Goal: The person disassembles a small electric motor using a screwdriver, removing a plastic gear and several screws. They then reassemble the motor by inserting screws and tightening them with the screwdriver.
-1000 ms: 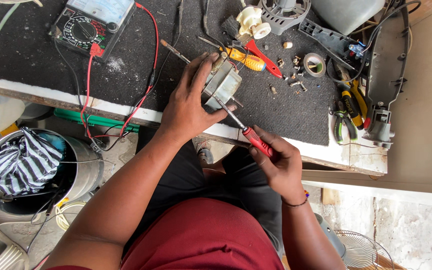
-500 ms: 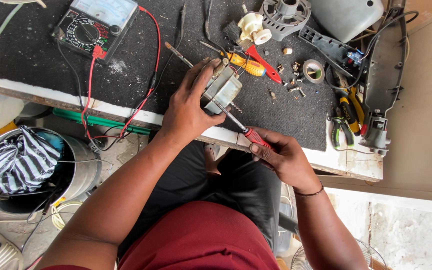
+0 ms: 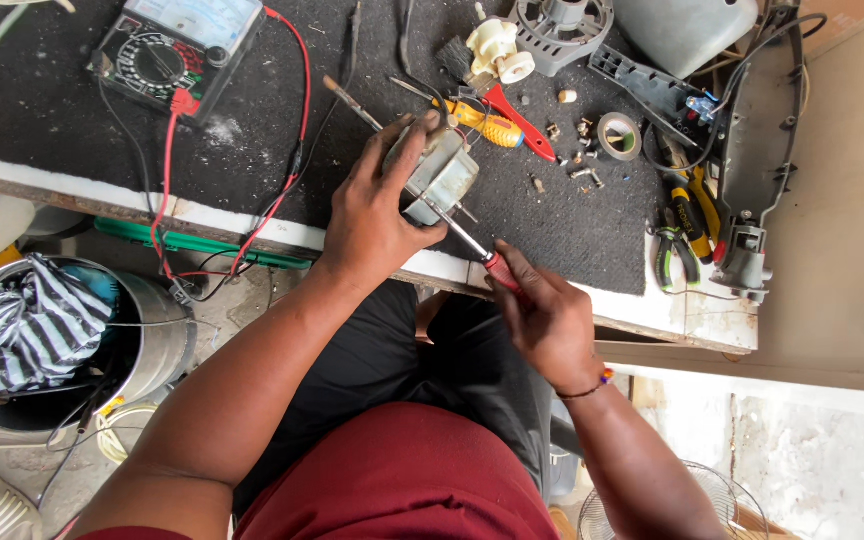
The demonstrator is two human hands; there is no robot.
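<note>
On the mat, left hand [image 3: 377, 225] and motor [image 3: 439, 178] unmoved, screwdriver [image 3: 472, 245] still engaged.

1. Left hand [image 3: 377, 215] covers much of the small metal motor [image 3: 439, 178].
2. Screwdriver [image 3: 472, 245] handle buried in right hand [image 3: 542, 315].
3. Multimeter [image 3: 177, 45] cut off at top edge.
4. Loose screws [image 3: 577, 150] too small to tell.

At the centre of the frame the left hand [image 3: 377, 215] clasps a small metal motor [image 3: 439, 175] on the black mat [image 3: 82, 140], while the right hand [image 3: 542, 315], just below it, grips a red-handled screwdriver [image 3: 472, 245] whose tip touches the motor. An analogue multimeter [image 3: 177, 50] with red leads lies at the upper left. Pliers [image 3: 677, 240], a tape roll [image 3: 618, 135] and loose screws [image 3: 582, 150] sit toward the right, and a metal bucket [image 3: 152, 340] holding striped cloth stands at the lower left.
</note>
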